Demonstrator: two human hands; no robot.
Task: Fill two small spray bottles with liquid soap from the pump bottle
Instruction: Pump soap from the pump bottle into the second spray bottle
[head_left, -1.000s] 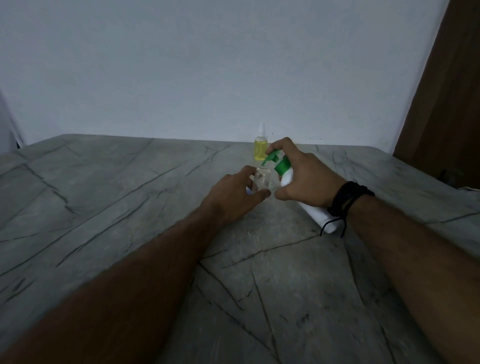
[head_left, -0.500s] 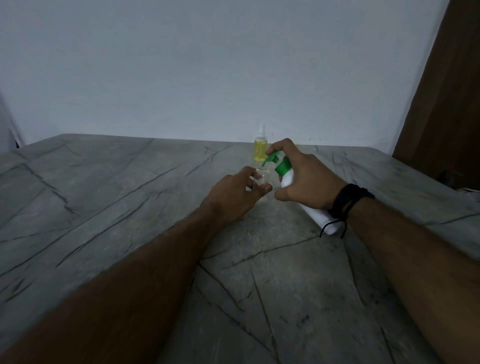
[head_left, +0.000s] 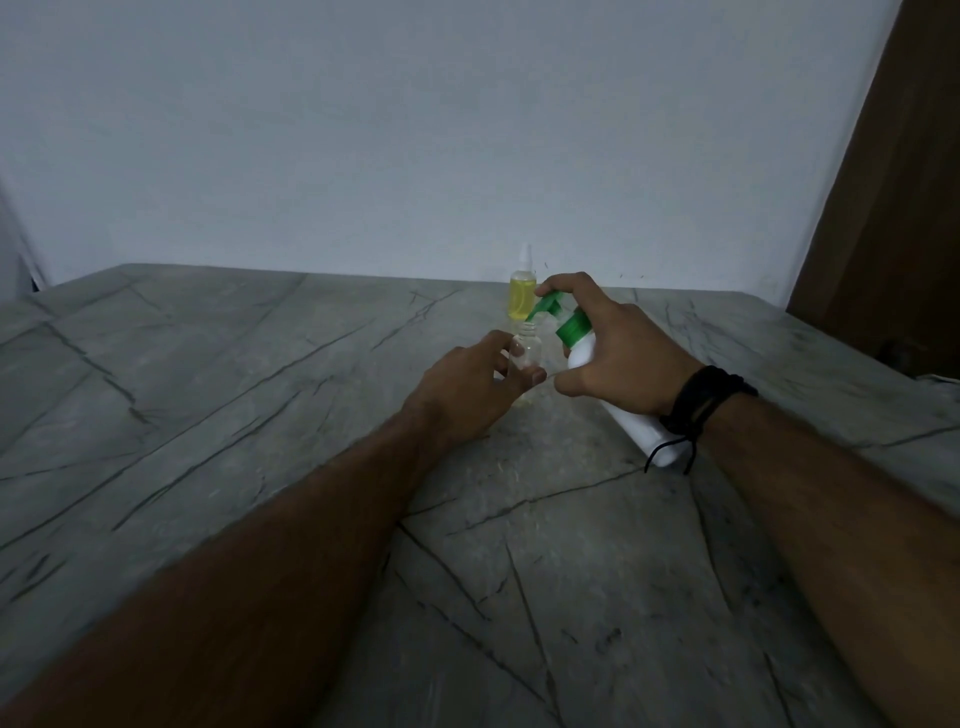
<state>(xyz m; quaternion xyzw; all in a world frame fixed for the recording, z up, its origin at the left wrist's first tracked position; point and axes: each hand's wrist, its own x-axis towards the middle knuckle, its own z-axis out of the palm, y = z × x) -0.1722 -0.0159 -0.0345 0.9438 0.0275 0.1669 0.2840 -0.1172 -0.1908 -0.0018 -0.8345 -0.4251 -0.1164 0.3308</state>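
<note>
My right hand (head_left: 621, 353) grips a white pump bottle (head_left: 631, 421) with a green pump head (head_left: 558, 317), tilted toward the left, index finger on top of the pump. The green spout points down at the open neck of a small clear spray bottle (head_left: 530, 348). My left hand (head_left: 467, 384) pinches that clear bottle and holds it upright on the table. Behind them stands a second small spray bottle (head_left: 522, 296) holding yellow liquid, with a clear cap on.
A grey stone-patterned table (head_left: 260, 389) with dark veins spreads out in front of a plain pale wall. A brown wooden door or panel (head_left: 893, 208) stands at the far right. A black cord bracelet (head_left: 701, 400) is on my right wrist.
The pump bottle and my right hand have shifted slightly, bringing the green spout over the clear bottle's neck. My left hand stays on the clear bottle.
</note>
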